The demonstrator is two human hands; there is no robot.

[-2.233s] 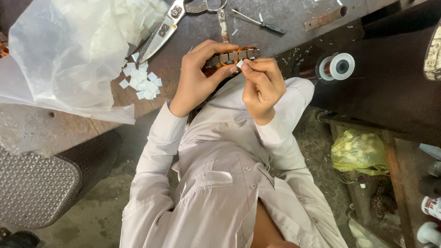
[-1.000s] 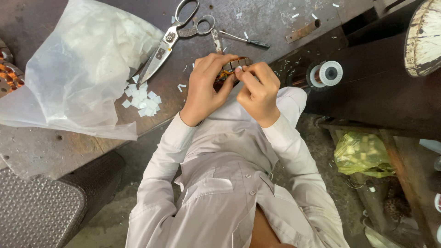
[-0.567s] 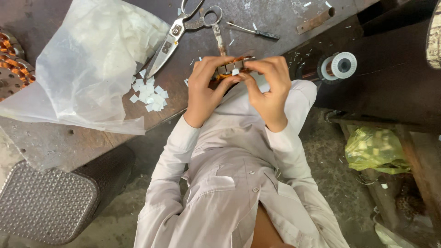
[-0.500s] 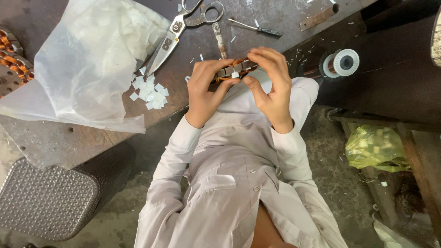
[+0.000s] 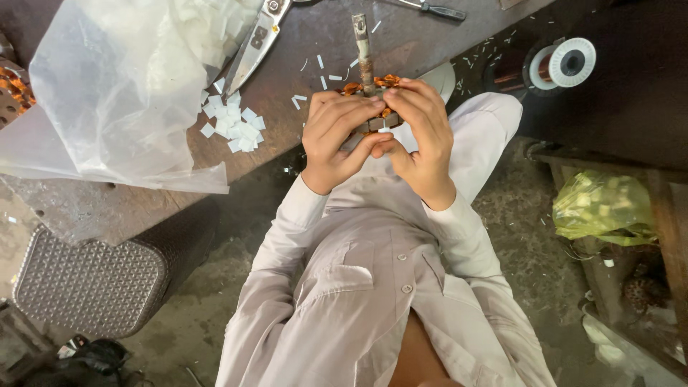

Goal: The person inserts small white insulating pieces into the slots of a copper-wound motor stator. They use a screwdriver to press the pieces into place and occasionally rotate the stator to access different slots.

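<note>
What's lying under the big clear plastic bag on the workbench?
The clear plastic bag lies on the brown workbench, with small white paper squares beside its edge. White pieces show faintly inside it; whatever sits beneath is hidden.

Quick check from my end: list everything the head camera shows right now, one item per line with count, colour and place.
Motor rotor: one, copper windings on a grey shaft, held in both hands over the bench edge.
Paper squares: a small pile plus scattered bits, white, on the bench left of the hands.
Plastic bag: one, clear, on the bench at left.
Scissors: one pair, metal, top centre of the bench.
Screwdriver: one, dark handle, top edge.
Wire spool: one, white ends with copper wire, upper right.
Stool: one, dark, textured seat, lower left.
Green bag: one, on a shelf at right.
Left hand: grips the rotor.
Right hand: grips the rotor.
</note>
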